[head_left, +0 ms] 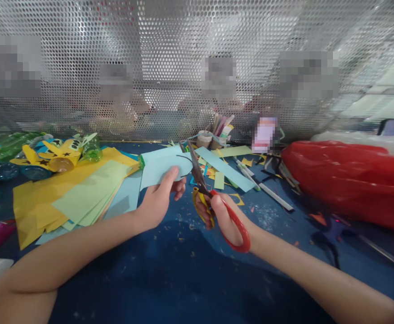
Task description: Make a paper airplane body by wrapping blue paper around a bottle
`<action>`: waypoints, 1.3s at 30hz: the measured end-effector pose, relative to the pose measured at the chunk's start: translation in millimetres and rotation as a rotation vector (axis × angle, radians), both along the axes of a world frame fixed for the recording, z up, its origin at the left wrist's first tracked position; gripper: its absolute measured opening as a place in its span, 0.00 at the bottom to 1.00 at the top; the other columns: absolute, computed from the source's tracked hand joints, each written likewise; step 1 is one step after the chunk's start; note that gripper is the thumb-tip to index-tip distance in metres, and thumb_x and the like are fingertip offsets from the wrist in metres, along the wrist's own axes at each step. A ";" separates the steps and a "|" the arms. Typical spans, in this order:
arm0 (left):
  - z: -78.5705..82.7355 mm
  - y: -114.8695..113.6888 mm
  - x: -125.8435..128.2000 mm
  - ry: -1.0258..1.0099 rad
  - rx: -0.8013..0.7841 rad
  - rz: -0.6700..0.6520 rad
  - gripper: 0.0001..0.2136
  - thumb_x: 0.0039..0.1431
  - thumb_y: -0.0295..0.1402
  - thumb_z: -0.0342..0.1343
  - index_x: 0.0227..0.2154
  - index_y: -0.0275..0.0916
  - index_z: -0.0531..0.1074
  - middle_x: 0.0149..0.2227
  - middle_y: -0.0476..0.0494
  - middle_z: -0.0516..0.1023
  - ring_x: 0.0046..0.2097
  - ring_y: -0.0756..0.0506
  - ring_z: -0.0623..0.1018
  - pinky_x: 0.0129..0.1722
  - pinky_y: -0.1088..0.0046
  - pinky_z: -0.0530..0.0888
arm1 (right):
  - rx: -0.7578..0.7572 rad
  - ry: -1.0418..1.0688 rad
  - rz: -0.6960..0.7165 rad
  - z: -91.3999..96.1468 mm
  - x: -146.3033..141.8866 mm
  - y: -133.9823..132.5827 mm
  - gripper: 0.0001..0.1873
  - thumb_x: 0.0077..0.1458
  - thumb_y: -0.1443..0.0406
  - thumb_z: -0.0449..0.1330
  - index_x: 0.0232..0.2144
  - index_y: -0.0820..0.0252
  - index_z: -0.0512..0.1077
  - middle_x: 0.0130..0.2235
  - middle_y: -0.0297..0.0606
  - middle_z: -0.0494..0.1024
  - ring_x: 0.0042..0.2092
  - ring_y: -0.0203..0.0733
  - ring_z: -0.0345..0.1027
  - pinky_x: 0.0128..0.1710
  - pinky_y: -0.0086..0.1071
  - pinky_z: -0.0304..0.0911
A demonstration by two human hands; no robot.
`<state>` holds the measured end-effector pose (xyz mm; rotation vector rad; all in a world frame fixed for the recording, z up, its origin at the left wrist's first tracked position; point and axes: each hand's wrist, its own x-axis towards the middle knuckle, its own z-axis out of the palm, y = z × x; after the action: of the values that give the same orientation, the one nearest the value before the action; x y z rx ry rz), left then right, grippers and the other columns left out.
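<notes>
My left hand pinches a light blue paper sheet with a curved pencil line drawn on it, holding it above the dark blue table. My right hand grips scissors with one red and one yellow handle loop. The scissor blades are apart and point away from me, their tips at the right edge of the blue sheet. The two hands are close together at the middle of the view.
A stack of yellow, green and light blue papers lies at left, with yellow cut-out figures and green bottles behind. Paper scraps, strips and cups of sticks sit mid-table. A red plastic bag fills the right. A perforated metal screen stands behind, with people beyond it.
</notes>
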<state>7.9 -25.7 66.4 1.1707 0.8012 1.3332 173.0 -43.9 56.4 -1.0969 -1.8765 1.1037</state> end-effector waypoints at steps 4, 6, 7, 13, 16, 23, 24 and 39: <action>0.9 6.2 -2.0 -0.003 0.009 0.031 0.15 0.59 0.44 0.51 0.23 0.39 0.65 0.22 0.52 0.65 0.24 0.52 0.64 0.25 0.73 0.63 | -0.001 -0.011 0.008 -0.9 2.1 2.1 0.34 0.51 0.33 0.38 0.20 0.55 0.56 0.18 0.31 0.60 0.19 0.34 0.55 0.19 0.31 0.58; 1.3 8.9 -2.8 -0.008 0.024 0.042 0.15 0.58 0.43 0.51 0.22 0.39 0.64 0.21 0.52 0.65 0.24 0.52 0.65 0.25 0.73 0.63 | -0.013 -0.013 -0.005 -1.8 2.9 2.9 0.33 0.52 0.34 0.39 0.21 0.55 0.56 0.19 0.30 0.60 0.19 0.33 0.54 0.18 0.30 0.57; 1.3 10.2 -3.3 -0.006 0.029 0.049 0.14 0.58 0.42 0.51 0.22 0.39 0.64 0.21 0.52 0.65 0.24 0.52 0.65 0.26 0.72 0.63 | -0.020 -0.016 -0.010 -2.1 3.3 3.3 0.33 0.52 0.34 0.40 0.22 0.55 0.56 0.19 0.30 0.60 0.19 0.33 0.54 0.17 0.30 0.56; -4.4 19.9 -8.8 0.099 0.046 0.144 0.16 0.56 0.43 0.52 0.19 0.39 0.64 0.19 0.51 0.67 0.25 0.51 0.67 0.28 0.71 0.65 | -0.018 -0.051 -0.021 -2.2 4.9 5.8 0.31 0.55 0.36 0.40 0.22 0.55 0.56 0.19 0.29 0.59 0.19 0.32 0.54 0.17 0.30 0.54; -7.8 24.9 -11.3 0.127 0.066 0.174 0.16 0.56 0.43 0.52 0.19 0.39 0.65 0.19 0.50 0.67 0.27 0.50 0.70 0.30 0.71 0.66 | -0.006 -0.071 -0.033 -1.7 5.0 6.6 0.31 0.56 0.38 0.39 0.21 0.55 0.55 0.18 0.29 0.58 0.19 0.32 0.52 0.18 0.30 0.53; -8.7 33.9 -15.6 0.133 0.143 0.162 0.18 0.55 0.41 0.53 0.14 0.39 0.63 0.18 0.50 0.66 0.27 0.50 0.70 0.28 0.73 0.65 | 0.033 -0.115 -0.053 1.4 3.8 6.5 0.30 0.57 0.39 0.39 0.19 0.55 0.51 0.17 0.28 0.55 0.19 0.31 0.48 0.18 0.29 0.50; -8.7 34.9 -16.3 0.131 0.161 0.159 0.17 0.55 0.40 0.53 0.15 0.39 0.63 0.18 0.50 0.66 0.27 0.50 0.70 0.27 0.73 0.65 | 0.034 -0.122 -0.057 1.9 3.5 6.4 0.30 0.57 0.39 0.39 0.20 0.54 0.51 0.17 0.28 0.55 0.20 0.31 0.47 0.18 0.29 0.49; -12.4 51.2 -28.0 0.173 0.254 0.152 0.17 0.54 0.39 0.56 0.14 0.38 0.65 0.16 0.51 0.63 0.23 0.52 0.64 0.24 0.73 0.62 | 0.018 -0.183 -0.066 5.9 4.2 8.7 0.30 0.58 0.40 0.41 0.18 0.55 0.51 0.18 0.28 0.54 0.20 0.31 0.46 0.18 0.29 0.47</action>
<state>-20.1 25.5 54.0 1.4641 0.8773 1.5063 177.2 -35.2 62.3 -1.2769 -1.9710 0.9750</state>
